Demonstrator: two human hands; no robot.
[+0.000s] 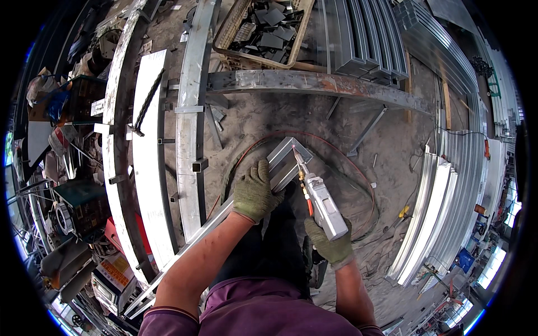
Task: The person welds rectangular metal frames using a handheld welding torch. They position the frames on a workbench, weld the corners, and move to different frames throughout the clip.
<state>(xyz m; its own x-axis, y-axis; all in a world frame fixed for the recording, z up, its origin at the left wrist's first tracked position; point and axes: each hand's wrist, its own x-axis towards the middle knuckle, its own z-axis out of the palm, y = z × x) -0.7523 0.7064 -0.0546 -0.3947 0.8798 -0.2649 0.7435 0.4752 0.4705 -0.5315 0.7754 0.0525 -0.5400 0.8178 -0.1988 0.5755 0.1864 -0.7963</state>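
My left hand (255, 193), in an olive-green glove, is closed around a silver square-tube metal frame (278, 158). The frame's mitred corner points away from me, and one long side runs back under my left forearm to the lower left. A silver handheld welding gun (326, 206) with a narrow nozzle is gripped in my gloved right hand (330, 246). Its tip is at the frame's corner, where a small pinkish spot of light shows. Whether the tip touches the metal, I cannot tell. My right fingers are partly hidden behind the gun body.
Long steel beams (193, 134) and a white bar (150, 168) stand left; a rusty crossbeam (314, 83) spans ahead. Beyond it sits a beige crate (224, 42) of dark metal pieces. Metal profiles (420, 215) are stacked right. A red hose (358, 168) loops over the floor.
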